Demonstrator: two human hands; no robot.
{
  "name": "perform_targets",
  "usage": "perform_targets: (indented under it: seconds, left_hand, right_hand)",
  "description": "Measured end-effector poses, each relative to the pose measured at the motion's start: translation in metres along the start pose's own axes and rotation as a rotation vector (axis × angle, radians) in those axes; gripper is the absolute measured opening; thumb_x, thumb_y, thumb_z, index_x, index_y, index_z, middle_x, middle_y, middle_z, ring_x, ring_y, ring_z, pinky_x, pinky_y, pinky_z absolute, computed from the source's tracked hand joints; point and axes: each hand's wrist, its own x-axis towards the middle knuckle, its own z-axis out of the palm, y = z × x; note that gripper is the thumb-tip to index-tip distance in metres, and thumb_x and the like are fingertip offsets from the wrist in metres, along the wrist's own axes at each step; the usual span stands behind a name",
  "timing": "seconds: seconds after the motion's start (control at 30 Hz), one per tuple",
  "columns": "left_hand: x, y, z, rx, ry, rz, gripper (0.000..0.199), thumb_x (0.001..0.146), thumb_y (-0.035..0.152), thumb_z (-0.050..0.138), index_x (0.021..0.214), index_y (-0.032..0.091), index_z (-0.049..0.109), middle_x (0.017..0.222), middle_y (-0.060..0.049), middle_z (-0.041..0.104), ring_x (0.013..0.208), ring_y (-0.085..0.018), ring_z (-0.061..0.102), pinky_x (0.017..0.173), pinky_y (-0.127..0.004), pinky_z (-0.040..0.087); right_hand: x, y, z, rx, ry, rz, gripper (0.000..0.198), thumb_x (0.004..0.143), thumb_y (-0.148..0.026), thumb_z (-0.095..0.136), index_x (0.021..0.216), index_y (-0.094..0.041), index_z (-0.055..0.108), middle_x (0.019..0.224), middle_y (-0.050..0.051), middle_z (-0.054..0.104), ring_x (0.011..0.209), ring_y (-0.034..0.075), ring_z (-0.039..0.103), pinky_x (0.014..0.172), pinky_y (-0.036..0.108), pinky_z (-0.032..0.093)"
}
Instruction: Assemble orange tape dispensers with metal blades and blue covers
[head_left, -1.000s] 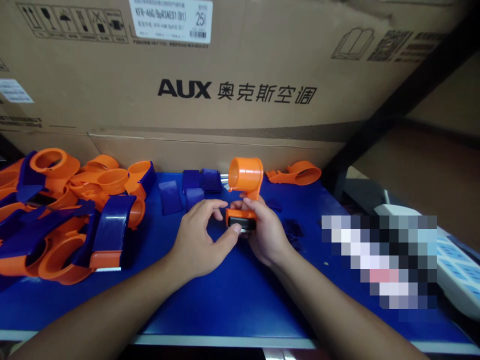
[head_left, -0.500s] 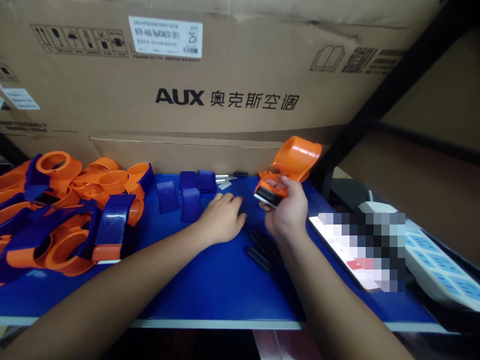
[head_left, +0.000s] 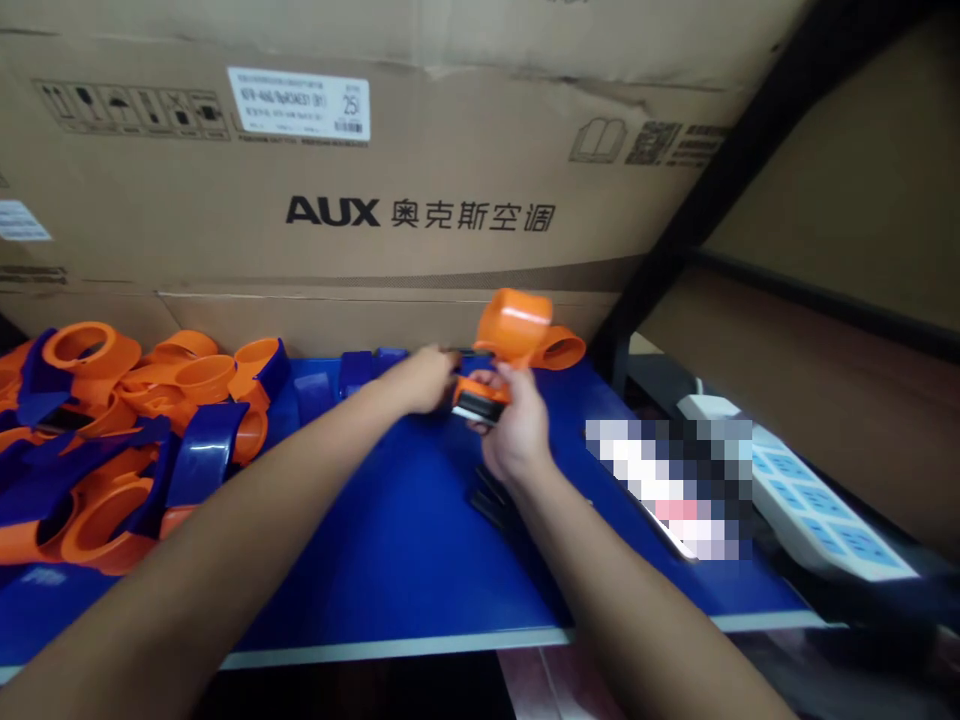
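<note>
My right hand [head_left: 517, 430] is closed round an orange tape dispenser [head_left: 516, 325], its ring tilted up and its black part with a pale toothed edge facing left. My left hand [head_left: 426, 380] is stretched to the back of the blue table, just left of the dispenser; its fingers are blurred and partly hidden. Left of that hand lie several loose blue plastic covers [head_left: 355, 373], partly behind the forearm. Another orange dispenser piece [head_left: 564, 348] rests behind my right hand. Black strips [head_left: 491, 500] lie under my right wrist.
Orange and blue tape dispensers [head_left: 112, 490] are heaped on the left of the blue table [head_left: 375, 560]. A large cardboard box [head_left: 420, 130] stands along the back. To the right are a phone [head_left: 667, 500], partly pixelated, a white power strip [head_left: 810, 500] and a black frame post [head_left: 697, 200].
My left hand has moved away from me to the table's back. My right hand has brought the tape dispenser left, closer to it. The view has shifted slightly right.
</note>
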Motion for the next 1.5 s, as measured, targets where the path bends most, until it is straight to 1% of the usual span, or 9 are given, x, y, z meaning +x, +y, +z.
perform_targets:
  seconds: [0.13,0.23,0.43,0.57,0.77,1.0,1.3,1.4,1.5]
  left_hand:
    - [-0.031,-0.026,-0.062,0.066,0.126,-0.081,0.007,0.087,0.018,0.070,0.089,0.024,0.072,0.087,-0.004,0.072,0.086,-0.027,0.071,0.084,-0.045,0.059]
    - [-0.065,-0.028,-0.082,0.080,0.221,-0.149,0.008,0.092,0.025,0.066,0.098,0.028,0.071,0.090,-0.003,0.072,0.083,-0.026,0.070,0.078,-0.047,0.059]
    - [-0.111,-0.009,-0.060,-0.113,0.327,-0.218,0.011,0.096,0.028,0.065,0.104,0.029,0.071,0.101,-0.004,0.072,0.085,-0.021,0.069,0.075,-0.040,0.058]
    - [-0.122,0.003,-0.055,-0.117,0.289,-0.167,0.013,0.095,0.028,0.068,0.106,0.025,0.074,0.107,-0.004,0.073,0.090,-0.019,0.069,0.076,-0.035,0.058]
    - [-0.127,0.014,-0.058,-0.155,0.235,-0.115,0.015,0.095,0.026,0.068,0.109,0.023,0.074,0.109,-0.006,0.074,0.096,-0.018,0.071,0.079,-0.031,0.059]
    - [-0.127,0.020,-0.062,-0.149,0.276,-0.055,0.019,0.094,0.023,0.072,0.113,0.022,0.074,0.110,-0.006,0.074,0.100,-0.018,0.071,0.088,-0.033,0.060]
    - [-0.126,0.023,-0.066,-0.199,0.309,-0.027,0.022,0.093,0.022,0.075,0.115,0.020,0.075,0.109,-0.007,0.075,0.099,-0.017,0.071,0.088,-0.032,0.062]
    - [-0.127,0.024,-0.064,-0.282,0.302,-0.029,0.023,0.092,0.023,0.077,0.114,0.020,0.075,0.109,-0.008,0.075,0.100,-0.017,0.072,0.087,-0.031,0.062]
    - [-0.129,0.025,-0.061,-0.501,0.231,-0.103,0.023,0.093,0.025,0.077,0.115,0.020,0.076,0.120,-0.010,0.075,0.108,-0.019,0.074,0.090,-0.031,0.063]
  right_hand:
    - [-0.035,0.011,0.014,0.007,-0.214,0.278,0.032,0.078,-0.048,0.071,0.096,-0.025,0.058,0.074,-0.002,0.068,0.049,0.013,0.055,0.037,0.019,0.027]
    - [-0.054,0.018,0.017,0.011,-0.292,0.388,0.032,0.081,-0.049,0.070,0.099,-0.024,0.058,0.074,-0.001,0.069,0.049,0.013,0.055,0.037,0.018,0.027]
    - [-0.057,0.023,0.015,-0.037,-0.318,0.408,0.034,0.084,-0.051,0.070,0.105,-0.027,0.059,0.078,-0.004,0.069,0.053,0.011,0.055,0.039,0.016,0.029]
    - [-0.048,0.023,0.013,-0.105,-0.246,0.323,0.032,0.084,-0.051,0.068,0.103,-0.028,0.059,0.080,-0.004,0.068,0.057,0.012,0.058,0.039,0.017,0.033]
    - [-0.038,0.023,0.010,-0.132,-0.226,0.278,0.035,0.083,-0.053,0.068,0.105,-0.027,0.059,0.083,-0.003,0.069,0.060,0.014,0.059,0.040,0.018,0.035]
    - [-0.032,0.019,0.009,-0.100,-0.236,0.286,0.041,0.082,-0.054,0.068,0.111,-0.026,0.060,0.081,-0.002,0.067,0.056,0.013,0.057,0.040,0.020,0.032]
    - [-0.027,0.012,0.009,-0.049,-0.271,0.326,0.039,0.084,-0.053,0.067,0.110,-0.025,0.065,0.078,0.000,0.067,0.053,0.014,0.056,0.038,0.022,0.033]
    - [-0.025,0.010,0.009,-0.027,-0.268,0.358,0.038,0.084,-0.052,0.067,0.109,-0.023,0.067,0.078,0.001,0.068,0.051,0.014,0.056,0.037,0.022,0.032]
    - [-0.025,0.008,0.008,-0.005,-0.270,0.368,0.036,0.085,-0.050,0.066,0.108,-0.023,0.069,0.078,0.002,0.069,0.050,0.014,0.056,0.037,0.023,0.031]
